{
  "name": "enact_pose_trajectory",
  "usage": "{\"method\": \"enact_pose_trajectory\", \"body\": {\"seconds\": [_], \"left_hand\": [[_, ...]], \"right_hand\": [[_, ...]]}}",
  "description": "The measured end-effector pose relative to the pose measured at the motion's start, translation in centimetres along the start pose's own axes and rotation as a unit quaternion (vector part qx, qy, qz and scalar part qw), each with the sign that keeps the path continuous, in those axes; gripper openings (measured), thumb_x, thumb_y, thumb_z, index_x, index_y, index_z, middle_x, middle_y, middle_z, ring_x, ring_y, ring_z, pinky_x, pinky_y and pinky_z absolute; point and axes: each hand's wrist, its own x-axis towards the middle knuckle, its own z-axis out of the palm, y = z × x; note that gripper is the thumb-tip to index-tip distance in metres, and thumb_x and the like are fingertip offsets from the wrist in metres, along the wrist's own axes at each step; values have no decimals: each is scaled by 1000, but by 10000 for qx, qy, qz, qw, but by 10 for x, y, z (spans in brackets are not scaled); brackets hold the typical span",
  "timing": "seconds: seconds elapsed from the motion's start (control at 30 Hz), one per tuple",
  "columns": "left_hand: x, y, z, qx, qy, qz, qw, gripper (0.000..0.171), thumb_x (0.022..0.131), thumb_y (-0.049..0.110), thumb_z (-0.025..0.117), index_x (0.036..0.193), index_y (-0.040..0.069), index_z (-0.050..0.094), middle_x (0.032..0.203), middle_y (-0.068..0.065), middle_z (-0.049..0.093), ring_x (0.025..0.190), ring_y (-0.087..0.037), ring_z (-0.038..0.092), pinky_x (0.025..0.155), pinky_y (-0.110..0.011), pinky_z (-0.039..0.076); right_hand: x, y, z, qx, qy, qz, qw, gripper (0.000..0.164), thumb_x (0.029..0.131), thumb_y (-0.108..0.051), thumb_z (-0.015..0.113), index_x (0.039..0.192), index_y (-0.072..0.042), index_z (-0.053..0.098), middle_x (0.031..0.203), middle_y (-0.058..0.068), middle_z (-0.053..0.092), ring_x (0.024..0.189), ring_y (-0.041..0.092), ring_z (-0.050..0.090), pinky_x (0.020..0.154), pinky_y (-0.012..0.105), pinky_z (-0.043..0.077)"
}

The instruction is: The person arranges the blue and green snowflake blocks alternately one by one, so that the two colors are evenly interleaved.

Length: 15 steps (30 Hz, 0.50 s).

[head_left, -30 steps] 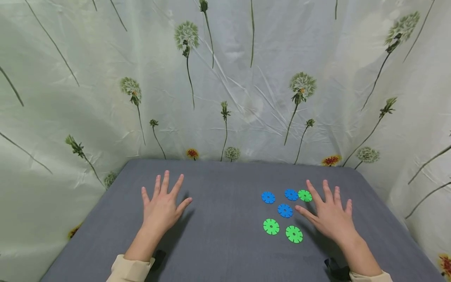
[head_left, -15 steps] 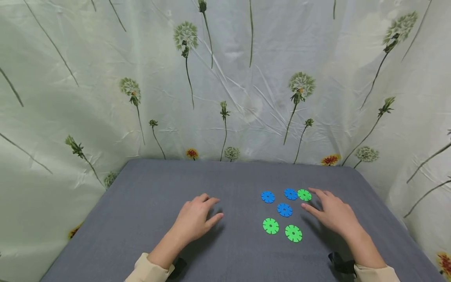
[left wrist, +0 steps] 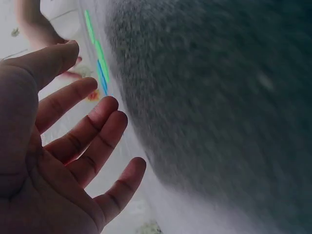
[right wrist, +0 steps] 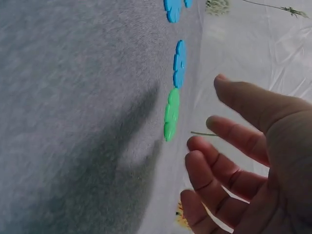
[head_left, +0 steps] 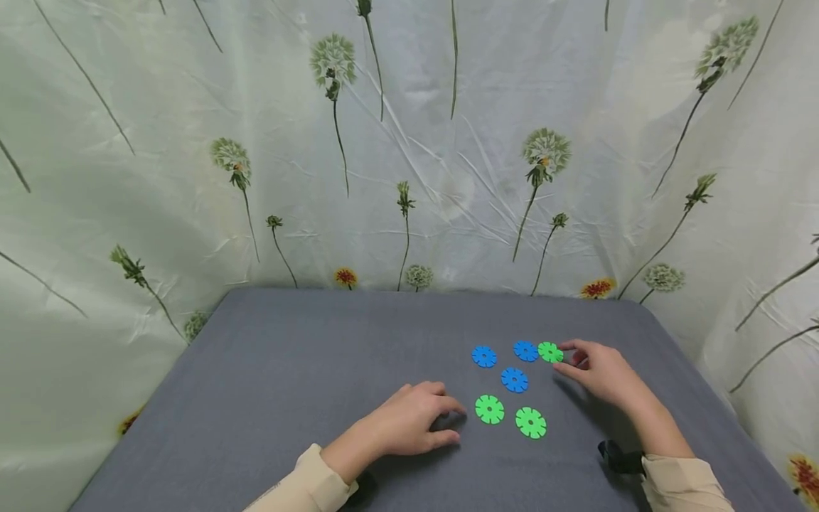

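Three blue and three green slotted plastic discs lie flat on the grey tabletop. My left hand [head_left: 412, 419], loosely bent, hovers just left of the front-left green disc [head_left: 489, 409]; nothing is in its grasp in the left wrist view. At the back right, my right hand [head_left: 601, 370] reaches the rear green disc [head_left: 550, 352] with thumb and forefinger at its right edge. In the right wrist view those fingers are spread and the rear green disc [right wrist: 171, 115] still lies on the cloth. A blue disc [head_left: 526, 350] sits edge to edge with it.
Another blue disc [head_left: 484, 356] lies at the back left of the group, and a third blue disc [head_left: 515, 380] is in its middle. The other green disc [head_left: 531, 422] is at the front right. Behind the grey table [head_left: 307, 355] hangs a flower-printed curtain [head_left: 448, 142].
My left hand has swung right from the table's left side to beside the green discs, its spread fingers bending. The right hand has narrowed its spread and closed in on the rear green disc.
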Motion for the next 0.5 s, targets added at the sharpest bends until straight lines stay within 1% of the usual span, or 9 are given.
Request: {"method": "enact_pose_trajectory", "body": {"seconds": [0.07, 0.13, 0.27, 0.4, 0.5], "left_hand": [[4, 2, 2, 16, -57, 16, 10000, 37, 99, 46, 77, 134, 37, 74, 97, 14, 57, 82, 0, 46, 72, -23, 39], [8, 3, 3, 49, -98, 24, 9999, 39, 99, 47, 77, 137, 38, 72, 97, 14, 56, 84, -1, 47, 74, -25, 40], [13, 5, 6, 173, -183, 80, 9997, 45, 100, 48, 76, 143, 41, 68, 100, 13, 56, 88, -2, 46, 75, -25, 38], [16, 9, 6, 372, -329, 125, 9987, 50, 100, 50, 75, 148, 48, 63, 107, 12, 57, 90, -2, 44, 75, -24, 34], [17, 12, 5, 511, -458, 83, 9976, 51, 99, 54, 74, 148, 53, 60, 111, 13, 57, 93, -3, 43, 76, -26, 32]], "right_hand": [[4, 0, 3, 103, -3, -117, 9999, 45, 99, -31, 79, 131, -1, 72, 92, 1, 69, 83, 17, 66, 67, 35, 52], [10, -1, 5, 119, -41, -214, 9997, 44, 99, -31, 78, 131, -1, 72, 89, -1, 67, 77, 13, 60, 65, 32, 48], [21, -2, 9, 95, -126, -323, 9994, 43, 100, -29, 78, 132, 0, 72, 85, 2, 63, 70, 14, 51, 61, 31, 42], [30, -3, 14, -28, -174, -390, 9991, 44, 100, -28, 78, 132, 0, 72, 81, 2, 59, 69, 15, 47, 62, 31, 38], [35, -6, 17, -109, -223, -460, 9986, 45, 100, -29, 78, 133, 1, 72, 78, 2, 56, 70, 15, 44, 62, 31, 36]]}}
